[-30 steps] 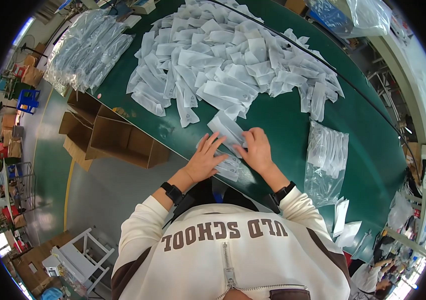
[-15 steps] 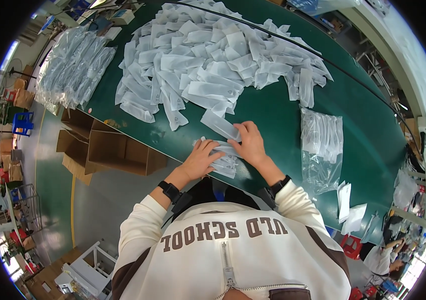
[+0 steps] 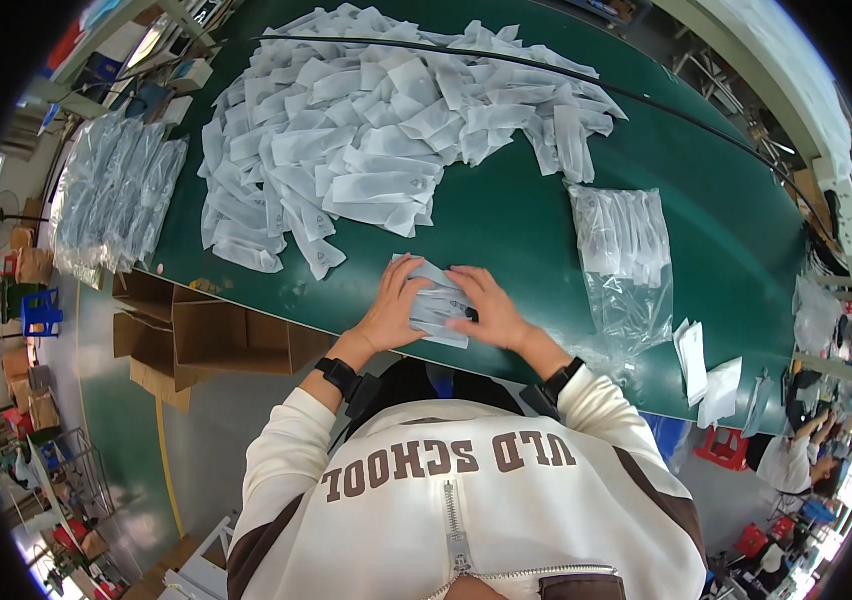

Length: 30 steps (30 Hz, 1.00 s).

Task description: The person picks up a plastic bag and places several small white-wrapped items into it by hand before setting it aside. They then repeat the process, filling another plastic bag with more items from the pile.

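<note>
A small stack of frosted, translucent pouches [image 3: 436,307] lies near the table's front edge, between my two hands. My left hand [image 3: 389,308] grips its left side, fingers curved over the pouch ends. On the opposite side my right hand [image 3: 493,312] holds the right ends, fingers bent over the upper pouch and thumb lower down. The hands cover both ends of the stack, so only its middle shows. Beyond them spreads a large loose heap of similar pouches [image 3: 376,165].
A clear plastic bag [image 3: 634,310] partly filled with pouches lies at right, white papers [image 3: 691,360] beside it. Filled clear bags [image 3: 111,195] lie at the far left. Open cardboard boxes [image 3: 231,335] stand below the left edge. A black cable [image 3: 536,68] crosses above the green table [image 3: 506,215].
The pouch that my right hand held tilted above the stack now lies on it. My right hand has come down and left to the stack's right side. The view has shifted slightly.
</note>
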Tool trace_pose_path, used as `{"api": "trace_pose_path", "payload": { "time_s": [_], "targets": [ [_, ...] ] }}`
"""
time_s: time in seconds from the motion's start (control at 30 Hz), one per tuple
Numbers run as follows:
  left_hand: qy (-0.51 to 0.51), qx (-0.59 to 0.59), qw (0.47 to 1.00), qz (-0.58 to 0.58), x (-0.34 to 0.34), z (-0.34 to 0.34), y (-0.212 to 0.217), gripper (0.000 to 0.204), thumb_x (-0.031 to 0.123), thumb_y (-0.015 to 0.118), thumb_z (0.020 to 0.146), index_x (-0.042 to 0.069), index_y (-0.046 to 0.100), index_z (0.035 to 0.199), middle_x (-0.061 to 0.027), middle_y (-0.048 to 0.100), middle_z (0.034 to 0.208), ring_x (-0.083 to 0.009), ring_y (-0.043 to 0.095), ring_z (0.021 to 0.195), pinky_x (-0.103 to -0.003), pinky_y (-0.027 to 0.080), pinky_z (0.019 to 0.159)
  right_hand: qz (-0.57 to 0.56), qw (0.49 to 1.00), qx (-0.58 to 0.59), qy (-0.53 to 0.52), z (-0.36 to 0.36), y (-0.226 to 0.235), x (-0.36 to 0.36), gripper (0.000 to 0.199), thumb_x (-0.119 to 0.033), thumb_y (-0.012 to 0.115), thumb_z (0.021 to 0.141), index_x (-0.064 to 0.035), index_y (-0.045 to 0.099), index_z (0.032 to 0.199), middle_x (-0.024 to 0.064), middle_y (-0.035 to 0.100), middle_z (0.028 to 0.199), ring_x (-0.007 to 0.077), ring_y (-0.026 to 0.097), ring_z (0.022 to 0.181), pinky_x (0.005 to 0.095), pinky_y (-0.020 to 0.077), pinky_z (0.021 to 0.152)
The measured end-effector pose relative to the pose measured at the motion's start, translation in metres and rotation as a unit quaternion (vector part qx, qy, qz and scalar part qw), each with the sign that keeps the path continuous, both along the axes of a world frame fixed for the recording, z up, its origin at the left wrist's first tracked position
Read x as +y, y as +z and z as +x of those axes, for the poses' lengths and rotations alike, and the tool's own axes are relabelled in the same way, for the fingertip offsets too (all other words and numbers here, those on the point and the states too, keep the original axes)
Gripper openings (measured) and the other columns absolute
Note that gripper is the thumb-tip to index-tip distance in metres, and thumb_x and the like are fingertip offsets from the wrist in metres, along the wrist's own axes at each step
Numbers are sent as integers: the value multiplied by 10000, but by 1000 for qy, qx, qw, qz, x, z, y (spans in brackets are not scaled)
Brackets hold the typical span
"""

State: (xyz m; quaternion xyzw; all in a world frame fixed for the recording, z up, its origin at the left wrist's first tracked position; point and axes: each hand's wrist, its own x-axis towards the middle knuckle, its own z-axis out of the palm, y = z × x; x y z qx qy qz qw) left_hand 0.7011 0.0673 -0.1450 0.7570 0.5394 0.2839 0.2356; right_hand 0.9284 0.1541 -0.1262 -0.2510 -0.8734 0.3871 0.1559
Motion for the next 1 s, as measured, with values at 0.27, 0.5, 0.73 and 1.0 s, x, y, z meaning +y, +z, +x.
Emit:
{"api": "trace_pose_path", "payload": {
  "time_s": [0.27, 0.5, 0.73, 1.0],
  "targets": [
    [-2, -31, 999, 11, 20, 37, 9, 1041, 229, 864, 574, 102, 325, 1455, -205, 221, 1523, -480, 197, 1403, -583, 216, 1153, 89, 991, 25, -99, 12, -13, -24, 1005, -443, 849, 650, -79, 380, 1461, 272, 336, 1464, 483, 372, 1306, 515, 366, 1064],
    [-71, -12, 997, 10, 22, 50, 4, 857, 260, 797, 692, 49, 397, 1421, -195, 374, 1415, -415, 365, 1273, -511, 319, 1095, 105, 986, 5, -131, 37, -17, -29, 927, -325, 870, 639, -80, 444, 1425, 248, 443, 1303, 440, 441, 1194, 484, 401, 1018],
    [-273, -140, 951, -39, 67, 133, 28, 795, 362, 803, 707, 23, 478, 1348, -178, 461, 1287, -368, 444, 1182, -475, 373, 1031, -182, 946, -55, -262, 184, 59, -102, 846, -293, 872, 664, -71, 510, 1396, 219, 503, 1274, 368, 515, 1168, 418, 425, 1012],
    [-200, -38, 968, 149, 84, 279, 81, 407, 269, 728, 814, 45, 578, 1118, -145, 521, 1072, -350, 515, 1001, -440, 453, 850, -107, 755, -46, -645, 317, 86, -185, 800, -257, 875, 647, -71, 559, 1357, 147, 555, 1186, 301, 556, 1120, 362, 433, 984]
  ]
}}
